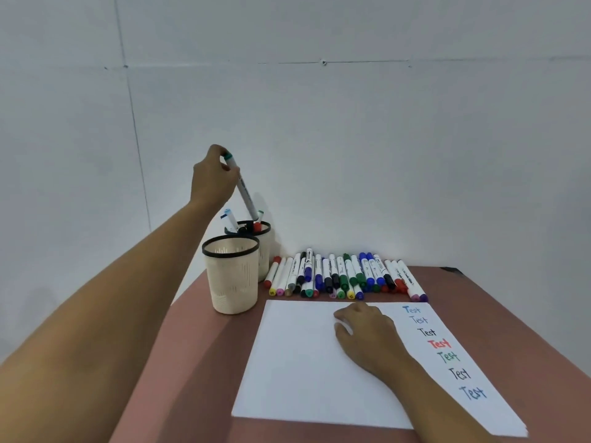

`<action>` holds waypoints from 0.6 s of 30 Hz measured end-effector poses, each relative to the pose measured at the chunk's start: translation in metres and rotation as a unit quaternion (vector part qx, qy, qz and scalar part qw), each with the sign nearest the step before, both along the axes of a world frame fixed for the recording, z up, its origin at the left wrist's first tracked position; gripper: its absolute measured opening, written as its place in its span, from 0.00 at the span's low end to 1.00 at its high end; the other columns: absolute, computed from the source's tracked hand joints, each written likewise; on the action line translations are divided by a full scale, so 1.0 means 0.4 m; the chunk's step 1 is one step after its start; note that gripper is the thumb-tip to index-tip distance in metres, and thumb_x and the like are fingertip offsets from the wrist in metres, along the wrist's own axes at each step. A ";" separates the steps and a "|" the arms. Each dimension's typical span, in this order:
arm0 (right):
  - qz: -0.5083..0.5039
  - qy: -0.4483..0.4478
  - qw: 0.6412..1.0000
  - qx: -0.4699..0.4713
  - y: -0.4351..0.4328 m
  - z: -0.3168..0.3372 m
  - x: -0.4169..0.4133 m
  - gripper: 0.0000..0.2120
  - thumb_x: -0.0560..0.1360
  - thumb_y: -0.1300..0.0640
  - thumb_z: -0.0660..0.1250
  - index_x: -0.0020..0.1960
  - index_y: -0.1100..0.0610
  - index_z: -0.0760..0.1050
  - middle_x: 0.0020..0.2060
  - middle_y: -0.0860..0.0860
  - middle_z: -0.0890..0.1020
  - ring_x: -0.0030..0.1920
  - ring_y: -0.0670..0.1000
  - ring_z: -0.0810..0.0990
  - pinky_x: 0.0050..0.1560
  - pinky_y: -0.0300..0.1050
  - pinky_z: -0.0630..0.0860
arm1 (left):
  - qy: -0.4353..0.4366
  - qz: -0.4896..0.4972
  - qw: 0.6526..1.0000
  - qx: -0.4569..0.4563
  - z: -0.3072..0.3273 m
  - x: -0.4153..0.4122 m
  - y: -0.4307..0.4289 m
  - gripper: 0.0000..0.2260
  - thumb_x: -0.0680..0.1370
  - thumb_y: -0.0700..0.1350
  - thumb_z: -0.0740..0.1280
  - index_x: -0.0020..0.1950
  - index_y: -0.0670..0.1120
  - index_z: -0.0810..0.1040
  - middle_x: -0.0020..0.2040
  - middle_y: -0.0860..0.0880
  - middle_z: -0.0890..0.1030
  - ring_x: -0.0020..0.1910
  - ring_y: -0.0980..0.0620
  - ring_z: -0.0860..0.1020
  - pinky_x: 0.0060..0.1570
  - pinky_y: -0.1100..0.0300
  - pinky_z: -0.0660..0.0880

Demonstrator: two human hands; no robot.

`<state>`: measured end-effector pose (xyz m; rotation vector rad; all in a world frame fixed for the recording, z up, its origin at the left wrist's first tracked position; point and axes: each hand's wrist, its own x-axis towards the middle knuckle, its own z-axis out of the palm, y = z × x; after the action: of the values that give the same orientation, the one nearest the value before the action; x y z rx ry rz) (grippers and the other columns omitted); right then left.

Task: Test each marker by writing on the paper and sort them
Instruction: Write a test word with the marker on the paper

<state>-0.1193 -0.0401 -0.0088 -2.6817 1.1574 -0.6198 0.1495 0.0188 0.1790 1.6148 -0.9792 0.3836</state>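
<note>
Left forearm nearest, reaching out. Left grip (pixel 212 177) pinches a teal-capped marker (pixel 244 190) by its top end, barrel tilted, lower end at the mouth of the rear cup (pixel 265 251), which holds a few others. Probably sorting it in: aim for a gap, let it slide, avoid tipping the light slotted plastic cup. Right grip (pixel 364 334) rests flat, fingers loose, on smooth white paper (pixel 297 362). Marker row (pixel 345 276) lies behind on the matte desk (pixel 198 346).
</note>
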 end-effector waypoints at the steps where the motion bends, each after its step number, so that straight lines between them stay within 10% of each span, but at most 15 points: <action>1: 0.000 0.001 1.000 0.001 0.001 0.000 0.000 0.18 0.81 0.50 0.55 0.69 0.47 0.71 0.67 0.45 0.71 0.67 0.49 0.67 0.66 0.43 0.64 | -0.008 0.006 1.000 0.020 -0.010 0.006 -0.011 0.12 0.77 0.40 0.62 0.60 0.43 0.71 0.44 0.44 0.78 0.36 0.48 0.75 0.32 0.60 0.70; 11: -0.004 0.008 1.000 -0.006 -0.002 -0.004 0.002 0.18 0.81 0.49 0.54 0.69 0.46 0.69 0.66 0.44 0.70 0.67 0.48 0.67 0.65 0.43 0.62 | -0.056 -0.014 0.936 0.348 -0.115 0.036 -0.093 0.15 0.77 0.41 0.58 0.59 0.46 0.80 0.57 0.46 0.79 0.58 0.45 0.75 0.53 0.55 0.71; 18: -0.004 0.011 1.000 0.001 0.000 -0.001 0.003 0.18 0.81 0.49 0.54 0.69 0.46 0.70 0.67 0.45 0.70 0.67 0.49 0.66 0.66 0.44 0.62 | -0.085 -0.004 0.965 0.247 -0.096 -0.005 -0.055 0.18 0.79 0.39 0.55 0.67 0.44 0.73 0.66 0.42 0.72 0.63 0.45 0.72 0.60 0.57 0.67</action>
<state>-0.1182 -0.0400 -0.0092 -2.6898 1.1754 -0.5906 0.1474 -0.0033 0.1408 2.0492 -1.2831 0.2894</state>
